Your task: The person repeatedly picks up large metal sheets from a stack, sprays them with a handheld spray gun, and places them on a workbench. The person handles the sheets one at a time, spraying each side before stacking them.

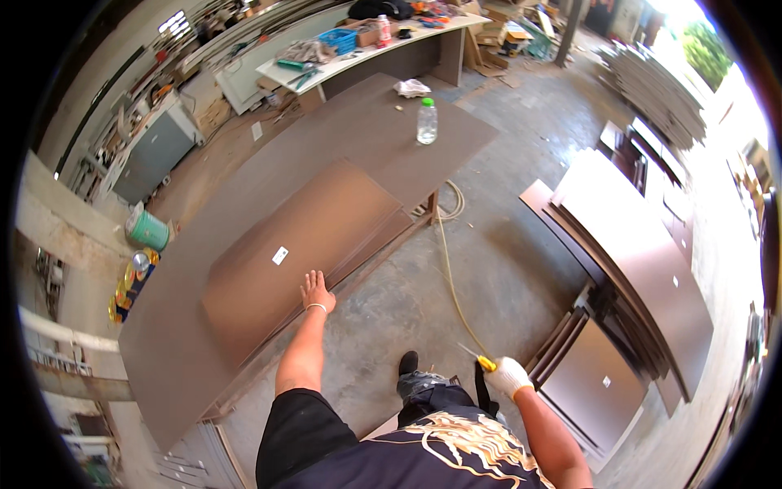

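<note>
My left hand (316, 292), bare with a pale band at the wrist, lies with its fingers stretched out at the near edge of a brown panel (326, 220). This panel bears a small white label (280, 256) and rests on a larger brown table board (269, 175); another brown sheet's edge shows beneath it. In a white glove, my right hand (508, 376) is closed around a yellow air blow gun (486, 363) whose thin metal nozzle points left. A pale yellow hose (453, 293) runs across the floor up to the gun.
A clear bottle with a green cap (427, 122) and a crumpled cloth (412, 88) sit on the board's far end. Brown panels (627, 244) are stacked at the right, smaller ones (595, 383) below. Behind stands a cluttered workbench (391, 47). A green bucket (148, 228) is at the left.
</note>
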`<action>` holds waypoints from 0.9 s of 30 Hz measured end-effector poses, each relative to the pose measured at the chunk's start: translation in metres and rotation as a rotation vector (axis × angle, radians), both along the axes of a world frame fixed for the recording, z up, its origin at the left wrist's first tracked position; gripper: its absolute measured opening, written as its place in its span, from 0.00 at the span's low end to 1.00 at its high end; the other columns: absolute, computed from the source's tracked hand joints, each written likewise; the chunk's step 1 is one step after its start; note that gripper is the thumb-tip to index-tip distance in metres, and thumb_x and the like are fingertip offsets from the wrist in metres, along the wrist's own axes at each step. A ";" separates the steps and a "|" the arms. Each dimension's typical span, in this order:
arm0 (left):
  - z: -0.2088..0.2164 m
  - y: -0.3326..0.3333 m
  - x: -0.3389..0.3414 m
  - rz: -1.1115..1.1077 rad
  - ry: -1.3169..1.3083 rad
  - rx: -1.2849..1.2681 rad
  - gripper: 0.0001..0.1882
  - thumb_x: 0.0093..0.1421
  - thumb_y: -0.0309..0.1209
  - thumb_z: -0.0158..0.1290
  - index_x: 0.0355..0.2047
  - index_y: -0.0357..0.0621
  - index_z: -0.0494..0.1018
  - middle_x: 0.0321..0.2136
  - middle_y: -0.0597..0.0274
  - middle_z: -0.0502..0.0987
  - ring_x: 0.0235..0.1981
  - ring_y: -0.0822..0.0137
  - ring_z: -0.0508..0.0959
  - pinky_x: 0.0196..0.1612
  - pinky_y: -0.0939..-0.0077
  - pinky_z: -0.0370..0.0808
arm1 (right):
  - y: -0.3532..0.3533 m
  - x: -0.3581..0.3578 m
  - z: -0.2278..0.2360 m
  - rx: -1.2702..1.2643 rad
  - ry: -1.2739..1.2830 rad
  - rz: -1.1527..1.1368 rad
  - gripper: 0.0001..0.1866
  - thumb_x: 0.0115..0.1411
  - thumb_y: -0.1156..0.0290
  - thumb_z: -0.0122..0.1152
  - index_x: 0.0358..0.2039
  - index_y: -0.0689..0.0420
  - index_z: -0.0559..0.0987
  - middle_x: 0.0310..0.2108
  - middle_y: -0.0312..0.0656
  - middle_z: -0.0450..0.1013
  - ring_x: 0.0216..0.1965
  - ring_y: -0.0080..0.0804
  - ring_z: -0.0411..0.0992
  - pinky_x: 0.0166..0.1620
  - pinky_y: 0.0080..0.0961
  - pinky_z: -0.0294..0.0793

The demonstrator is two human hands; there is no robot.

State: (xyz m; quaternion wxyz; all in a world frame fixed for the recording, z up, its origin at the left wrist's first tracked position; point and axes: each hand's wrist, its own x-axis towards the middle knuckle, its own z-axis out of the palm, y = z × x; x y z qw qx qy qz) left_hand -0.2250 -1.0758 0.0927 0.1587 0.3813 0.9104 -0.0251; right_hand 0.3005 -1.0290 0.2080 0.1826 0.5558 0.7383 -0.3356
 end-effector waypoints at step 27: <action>-0.018 -0.062 -0.028 -0.114 0.033 0.056 0.47 0.57 0.33 0.56 0.71 0.72 0.43 0.73 0.59 0.34 0.72 0.43 0.34 0.67 0.31 0.31 | 0.151 -0.309 -0.008 0.206 -0.071 -0.029 0.18 0.56 0.57 0.55 0.34 0.57 0.85 0.35 0.55 0.79 0.39 0.54 0.78 0.41 0.42 0.77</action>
